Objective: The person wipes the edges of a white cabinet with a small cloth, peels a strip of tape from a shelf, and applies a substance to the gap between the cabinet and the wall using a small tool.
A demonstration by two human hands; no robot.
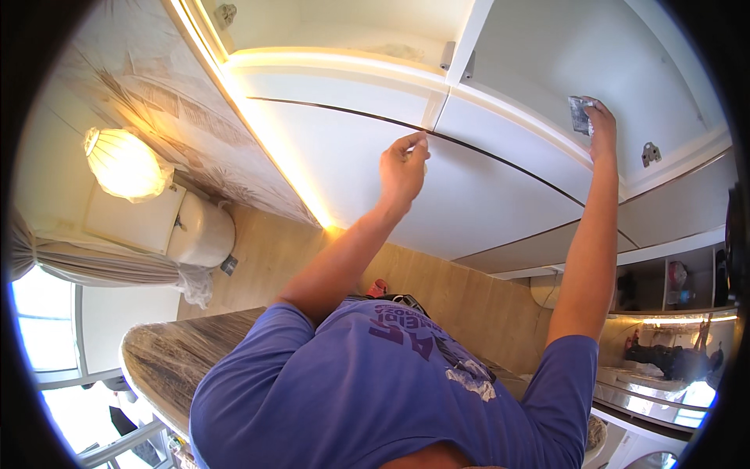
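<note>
My right hand [602, 131] reaches into the open white cabinet compartment at the upper right. It grips a small flat grey-and-white piece [580, 115], perhaps a packet or pad; its exact kind is not clear. My left hand [403, 170] is raised in front of the white cabinet front [336, 144], close to the dark gap along its upper edge. Its fingers are curled in, with a bit of something whitish showing between them, too small to name.
Metal hinges [650, 154] sit on the cabinet walls. A lit strip [269, 148] runs down the cabinet's left side. At left stand a glowing lamp [125, 164] and a white rounded cabinet [205, 230]. Behind me is a plastic-wrapped dark tabletop [168, 352].
</note>
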